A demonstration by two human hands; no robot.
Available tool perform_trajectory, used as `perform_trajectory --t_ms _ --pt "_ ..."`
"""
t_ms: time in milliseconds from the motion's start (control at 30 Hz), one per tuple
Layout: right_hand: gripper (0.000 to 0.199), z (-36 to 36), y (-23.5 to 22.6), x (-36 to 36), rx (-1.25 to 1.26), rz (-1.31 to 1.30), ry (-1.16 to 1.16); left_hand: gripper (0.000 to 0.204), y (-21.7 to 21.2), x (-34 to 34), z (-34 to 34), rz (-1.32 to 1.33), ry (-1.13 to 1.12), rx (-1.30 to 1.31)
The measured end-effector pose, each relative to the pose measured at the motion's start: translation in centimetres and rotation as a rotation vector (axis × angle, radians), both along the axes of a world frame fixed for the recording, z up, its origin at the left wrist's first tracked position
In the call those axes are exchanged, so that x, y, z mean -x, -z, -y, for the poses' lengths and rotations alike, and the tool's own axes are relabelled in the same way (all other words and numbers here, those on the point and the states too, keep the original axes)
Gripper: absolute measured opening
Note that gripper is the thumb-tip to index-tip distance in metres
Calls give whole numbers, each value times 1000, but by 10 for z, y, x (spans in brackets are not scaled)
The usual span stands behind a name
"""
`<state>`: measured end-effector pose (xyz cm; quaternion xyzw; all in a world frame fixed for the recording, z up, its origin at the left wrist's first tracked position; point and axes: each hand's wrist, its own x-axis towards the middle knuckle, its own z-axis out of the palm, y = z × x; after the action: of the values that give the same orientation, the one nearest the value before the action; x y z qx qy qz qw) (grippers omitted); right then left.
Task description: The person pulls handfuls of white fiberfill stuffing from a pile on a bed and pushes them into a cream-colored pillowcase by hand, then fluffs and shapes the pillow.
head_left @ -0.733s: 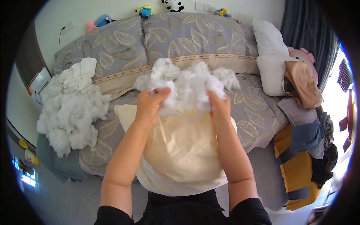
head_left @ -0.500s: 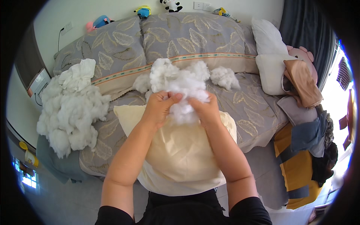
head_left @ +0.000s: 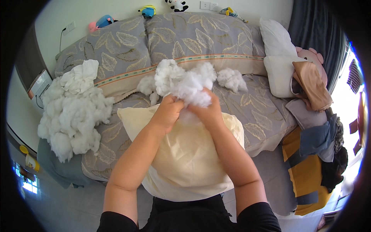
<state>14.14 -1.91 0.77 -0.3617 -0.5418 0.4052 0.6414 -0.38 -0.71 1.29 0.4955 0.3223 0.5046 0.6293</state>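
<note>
L hand + R hand close tog. in front of the body, both clamped on a white fluff wad. L has thumb + fingers at the wad's lower L side, R grips its lower R side. Can't tell if fingertips touch each other, fluff hides them. Wad sits up between/above the hands, over the far edge of a cream fabric cover. Cover is bulged + wrinkled, lies betw. forearms, from sofa edge twd the lap. Can't see what's inside.

Directly behind wad: bigger fluff clump on the seat; overlaps wad in view, contact unclear. Small clump just to its R, another small one on its L.

Far L of seat: big fluff heap w/ crumpled white cloth on top. R end: white pillow upright vs. backrest, 2nd white cushion below, brown cloth draped beside it, pink plush behind. Mustard cloth lower R. Panda plush atop backrest.
</note>
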Motion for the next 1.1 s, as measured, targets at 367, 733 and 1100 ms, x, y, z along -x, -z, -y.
perform_trajectory --t_ms 367,733,1100 --pt "44 -2 -9 2 235 -348 -273 43 -6 -9 4 -118 -135 -258" --pt "22 -14 4 -22 114 -339 -122 41 -8 24 -9 167 -60 81" --pt "52 9 10 -23 -230 867 -360 37 2 27 -21 169 -263 133"
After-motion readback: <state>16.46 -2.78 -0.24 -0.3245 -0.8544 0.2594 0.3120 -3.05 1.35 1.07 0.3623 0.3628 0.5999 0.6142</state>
